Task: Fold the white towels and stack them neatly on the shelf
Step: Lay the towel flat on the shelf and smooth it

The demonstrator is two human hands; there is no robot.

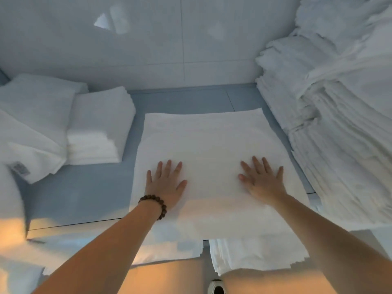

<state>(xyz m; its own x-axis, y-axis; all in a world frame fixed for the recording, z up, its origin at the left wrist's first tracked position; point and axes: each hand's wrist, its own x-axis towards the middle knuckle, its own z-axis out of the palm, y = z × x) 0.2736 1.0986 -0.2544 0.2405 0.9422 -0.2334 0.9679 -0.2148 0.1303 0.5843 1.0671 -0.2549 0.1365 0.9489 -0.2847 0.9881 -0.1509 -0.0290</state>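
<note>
A white towel lies spread flat on the grey-blue surface in front of me, its near edge hanging over the front. My left hand, with a brown bead bracelet on the wrist, presses flat on the towel's left half, fingers straight and spread. My right hand presses flat on the right half in the same way. Both palms are down and neither hand grips the cloth.
A small stack of folded white towels sits at the left, with another pile beside it. A tall heap of white towels fills the right side. More stacked towels lie below the front edge. A glossy wall stands behind.
</note>
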